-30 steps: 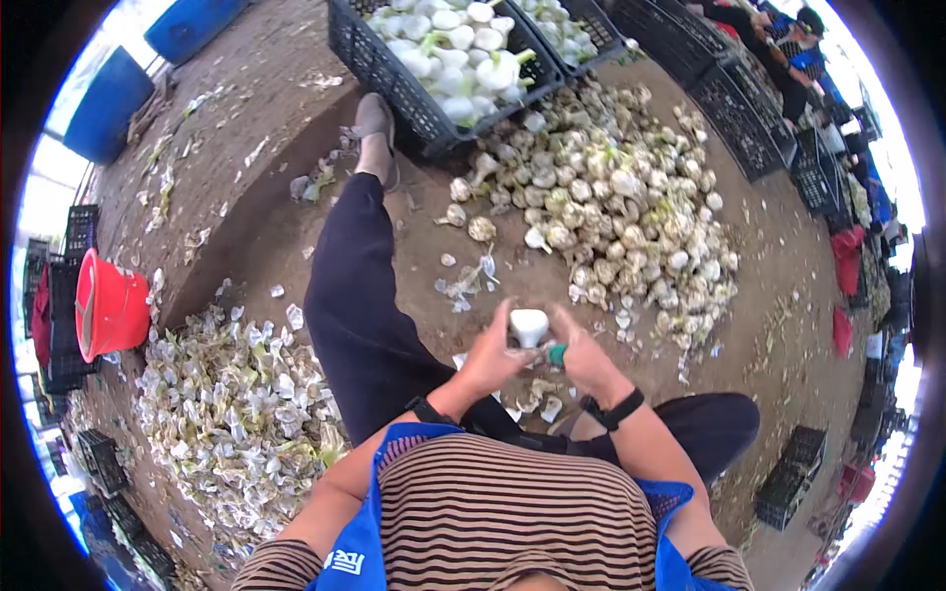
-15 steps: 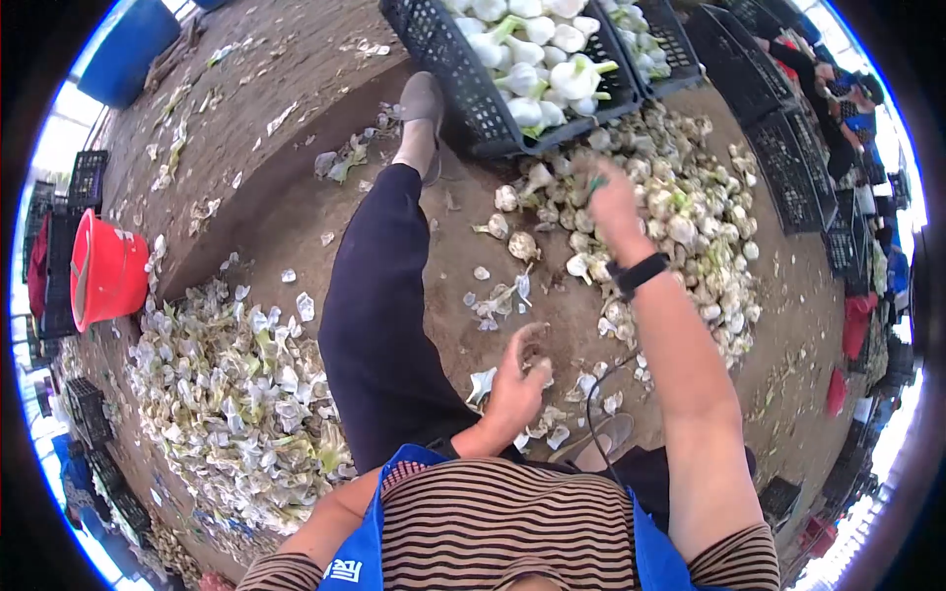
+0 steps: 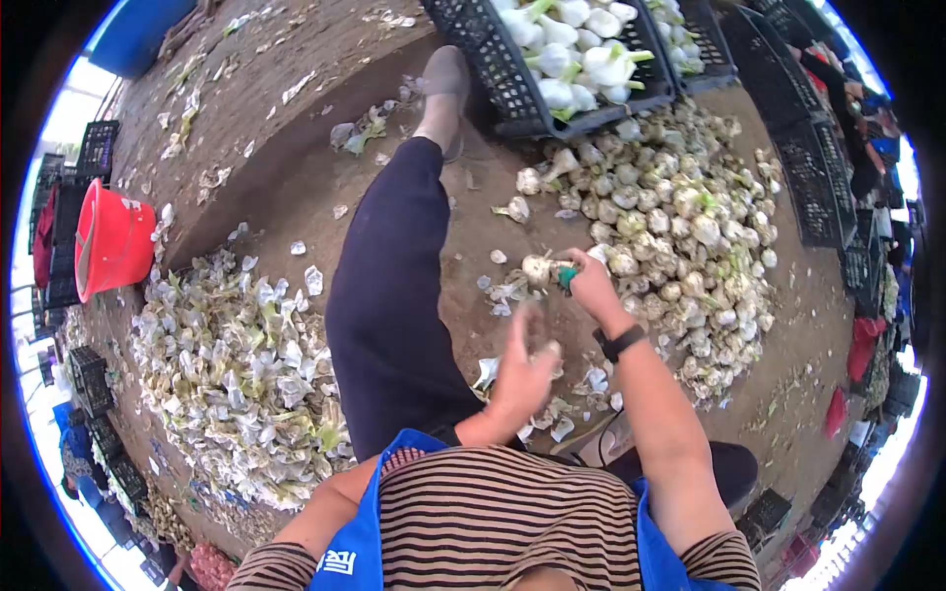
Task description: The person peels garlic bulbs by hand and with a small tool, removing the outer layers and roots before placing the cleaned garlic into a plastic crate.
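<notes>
My right hand [image 3: 594,290], with a dark band at its wrist, is closed on a garlic bulb [image 3: 536,269] that points to the left. Something small and green [image 3: 567,278] shows at its fingers; I cannot make out whether it is a tool or a finger cover. Just below the bulb is my left hand [image 3: 522,382], fingers apart and slightly blurred, holding nothing. A large heap of unpeeled garlic bulbs [image 3: 680,236] lies to the right of my right hand. Loose papery skins [image 3: 562,419] are scattered on the ground beneath both hands.
Black plastic crate [image 3: 493,74] with cleaned white garlic [image 3: 581,59] stands ahead, another crate beside it. A big pile of skins [image 3: 236,384] lies left of my leg [image 3: 389,295]. A red bucket [image 3: 116,241] stands far left. More crates [image 3: 813,167] and a person [image 3: 862,128] are at right.
My right hand has come back from the heap toward my left hand, now with a garlic bulb in it. My left hand has risen slightly. The view has shifted a little.
</notes>
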{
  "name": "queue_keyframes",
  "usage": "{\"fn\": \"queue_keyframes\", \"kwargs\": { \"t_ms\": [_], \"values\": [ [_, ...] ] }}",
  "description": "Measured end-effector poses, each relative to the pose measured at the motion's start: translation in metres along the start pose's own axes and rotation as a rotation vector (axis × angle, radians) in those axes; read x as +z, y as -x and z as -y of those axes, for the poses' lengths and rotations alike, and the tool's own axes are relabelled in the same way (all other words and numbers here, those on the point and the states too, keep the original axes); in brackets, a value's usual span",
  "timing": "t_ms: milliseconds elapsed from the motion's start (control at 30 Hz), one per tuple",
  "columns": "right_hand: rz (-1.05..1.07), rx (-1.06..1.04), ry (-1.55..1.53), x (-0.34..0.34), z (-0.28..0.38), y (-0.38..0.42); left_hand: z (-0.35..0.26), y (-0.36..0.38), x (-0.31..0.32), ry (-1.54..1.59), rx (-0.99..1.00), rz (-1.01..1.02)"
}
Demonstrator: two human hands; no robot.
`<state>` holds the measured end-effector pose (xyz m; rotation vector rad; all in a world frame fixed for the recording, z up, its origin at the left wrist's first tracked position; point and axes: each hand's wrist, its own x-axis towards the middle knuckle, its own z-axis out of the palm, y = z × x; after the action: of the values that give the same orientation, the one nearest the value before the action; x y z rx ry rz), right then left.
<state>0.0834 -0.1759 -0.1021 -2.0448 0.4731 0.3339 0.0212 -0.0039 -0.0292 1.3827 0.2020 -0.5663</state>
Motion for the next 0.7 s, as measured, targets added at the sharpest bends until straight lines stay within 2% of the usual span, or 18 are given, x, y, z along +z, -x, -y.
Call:
{"fn": "queue_keyframes", "kwargs": {
  "t_ms": [33,100,133,167,200,233,367,433,500,567,667,700],
  "values": [
    [0.042,0.004,-0.061,-0.013,0.014,0.024,0.004,-0.001,0.0,0.03,-0.003,-0.067],
    [0.05,-0.002,-0.146,-0.037,0.031,0.072,-0.006,0.0,0.006,0.071,-0.101,-0.075],
    [0.079,-0.02,-0.233,-0.045,0.035,0.094,-0.007,0.003,0.004,0.158,-0.202,0.075],
    [0.049,-0.018,-0.236,-0.049,0.037,0.114,0.003,0.002,0.005,0.278,-0.21,0.244],
    [-0.004,-0.001,-0.441,-0.051,0.039,0.131,0.0,0.007,0.009,0.362,-0.255,0.305],
    [-0.054,0.008,-0.648,-0.051,0.039,0.147,-0.004,0.013,0.013,0.443,-0.302,0.364],
    [-0.25,0.072,-0.923,-0.028,0.035,0.186,0.005,0.027,0.02,0.377,-0.229,0.395],
    [-0.255,0.066,-0.904,-0.026,0.042,0.197,0.004,0.034,0.022,0.105,0.034,0.514],
    [-0.268,0.158,-0.842,-0.024,0.038,0.201,0.004,0.037,0.023,0.091,0.056,0.514],
    [-0.304,0.121,-0.868,-0.024,0.045,0.202,0.002,0.039,0.025,0.084,0.096,0.494],
    [-0.338,0.112,-0.697,-0.023,0.041,0.198,-0.002,0.041,0.024,0.122,0.103,0.501],
    [-0.367,0.049,-0.659,-0.019,0.037,0.197,-0.003,0.041,0.022,0.129,0.106,0.497]
  ]
}}
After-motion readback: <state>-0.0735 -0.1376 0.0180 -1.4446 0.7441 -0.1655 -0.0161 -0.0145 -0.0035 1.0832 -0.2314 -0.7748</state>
